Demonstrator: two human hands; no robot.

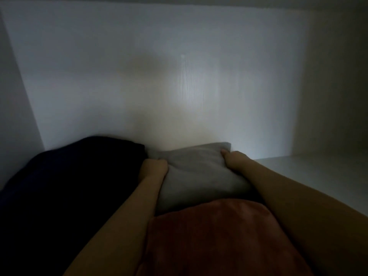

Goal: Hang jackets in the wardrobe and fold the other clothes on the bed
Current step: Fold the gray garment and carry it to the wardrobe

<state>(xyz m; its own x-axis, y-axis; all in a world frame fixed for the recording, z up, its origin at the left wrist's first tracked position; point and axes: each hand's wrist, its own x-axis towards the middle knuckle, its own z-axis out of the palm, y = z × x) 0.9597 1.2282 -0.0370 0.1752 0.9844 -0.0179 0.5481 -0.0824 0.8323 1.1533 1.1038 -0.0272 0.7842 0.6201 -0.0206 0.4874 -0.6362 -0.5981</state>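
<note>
Grey folded garment [199, 172]: soft matt cloth, showing a smooth, fine weave. Rust-red garment [215, 240]: matt cloth, appearing slightly napped or fleecy. Dark navy garment [75, 180]: matt cloth, its texture lost in shadow. Wardrobe back panel [187, 86]: white board showing a faint vertical wood-grain finish, reflecting light dully. Shelf [310, 172]: smooth, white, satin.

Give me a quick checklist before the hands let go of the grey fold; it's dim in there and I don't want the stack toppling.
1. Left hand grips grey fold: ok.
2. Right hand grips it: ok.
3. Fold against the back panel: cannot tell.
4. Dark pile clear of it: cannot tell, they look close.
5. Bare shelf on the right: ok.
6. Red fold resting flat: cannot tell.
</note>
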